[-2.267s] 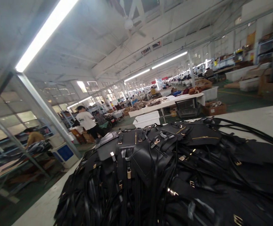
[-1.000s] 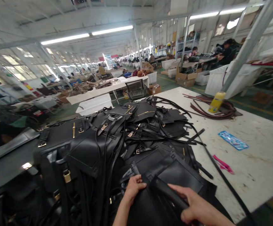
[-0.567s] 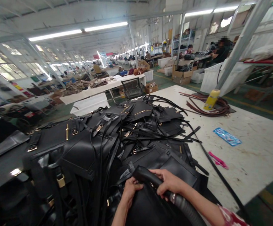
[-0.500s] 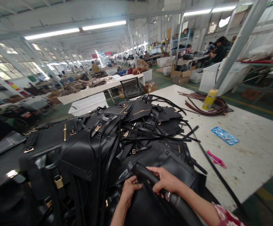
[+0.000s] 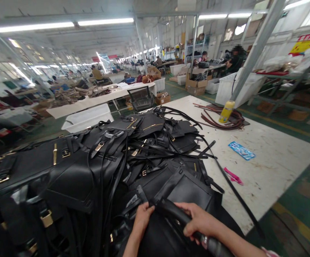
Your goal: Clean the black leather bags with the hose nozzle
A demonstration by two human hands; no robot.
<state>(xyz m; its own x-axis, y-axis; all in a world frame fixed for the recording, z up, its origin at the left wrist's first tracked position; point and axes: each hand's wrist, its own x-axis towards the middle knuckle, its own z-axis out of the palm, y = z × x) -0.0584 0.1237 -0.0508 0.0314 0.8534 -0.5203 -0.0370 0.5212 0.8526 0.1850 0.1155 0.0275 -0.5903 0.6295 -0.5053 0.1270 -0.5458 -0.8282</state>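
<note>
A large pile of black leather bags (image 5: 74, 178) with gold buckles and long straps covers the near table. My right hand (image 5: 199, 221) is wrapped round a black nozzle (image 5: 174, 211) joined to a ribbed hose that runs to the bottom edge. The nozzle's tip lies against a black bag at the lower centre. Just left of the tip, my left hand (image 5: 144, 216) pinches the edge of that black bag, its thumb and fingers pressed together.
On the white table (image 5: 278, 157) are a yellow bottle (image 5: 226, 111), brown straps (image 5: 211, 123), a blue packet (image 5: 242, 150) and a pink item (image 5: 233, 176). White bin (image 5: 87, 117) and mesh chair (image 5: 141, 99) stand beyond. People sit farther back.
The view has turned slightly right, shifting the surroundings left. My right hand and the nozzle have moved a little right and down; my left hand still grips the bag.
</note>
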